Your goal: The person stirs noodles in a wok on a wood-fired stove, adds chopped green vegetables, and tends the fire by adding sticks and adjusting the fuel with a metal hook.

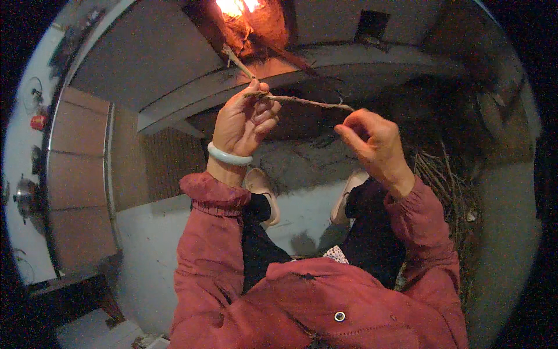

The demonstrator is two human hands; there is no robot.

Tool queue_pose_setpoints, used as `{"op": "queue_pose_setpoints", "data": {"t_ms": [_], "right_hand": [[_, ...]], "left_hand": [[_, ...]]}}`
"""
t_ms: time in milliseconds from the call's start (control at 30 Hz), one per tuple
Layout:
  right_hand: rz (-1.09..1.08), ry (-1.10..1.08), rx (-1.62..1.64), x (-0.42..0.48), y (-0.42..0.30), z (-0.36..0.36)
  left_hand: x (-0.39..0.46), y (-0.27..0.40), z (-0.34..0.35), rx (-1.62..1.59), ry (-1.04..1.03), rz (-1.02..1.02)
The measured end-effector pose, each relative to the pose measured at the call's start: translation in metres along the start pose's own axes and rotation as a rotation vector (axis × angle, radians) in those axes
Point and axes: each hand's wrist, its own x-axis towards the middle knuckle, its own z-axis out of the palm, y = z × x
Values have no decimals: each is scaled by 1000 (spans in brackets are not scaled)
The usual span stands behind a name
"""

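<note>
My left hand (pixel 246 118), with a pale bangle (pixel 229 155) at the wrist, pinches thin dry twigs between thumb and fingers. One twig (pixel 239 64) slants up and left from that grip, towards the stove mouth. The other twig (pixel 307 101) runs to the right, and my right hand (pixel 377 139) holds its far end with curled fingers. Whether the two are still joined is hidden by the left fingers. Beyond the hands, a bright fire (pixel 237 8) burns in the stove opening. A darker stick (pixel 290 56) pokes out of it.
A pile of brushwood (pixel 440 174) lies on the floor beside my right arm. To the left runs a tiled counter (pixel 78 179) carrying a metal pot (pixel 27 198) and a red container (pixel 38 122). A dark wooden bench (pixel 74 301) stands at lower left. My shoes (pixel 260 181) rest below the hands.
</note>
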Motion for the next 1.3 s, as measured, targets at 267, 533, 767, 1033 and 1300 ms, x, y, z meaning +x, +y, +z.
{"op": "queue_pose_setpoints", "data": {"t_ms": [267, 533, 767, 1033, 1300], "right_hand": [[129, 172, -122, 10, 9, 1], [-174, -70, -229, 15, 20, 2], [-212, -5, -401, 56, 35, 17], [-154, 98, -553, 154, 40, 68], [-271, 71, -600, 242, 71, 122]], "left_hand": [[17, 10, -25, -101, -95, -85], [24, 17, -10, -20, 59, -86], [41, 9, -29, -1, -82, 29], [32, -2, -18, 252, 3, 13], [20, -14, 3, 315, 52, -96]]}}
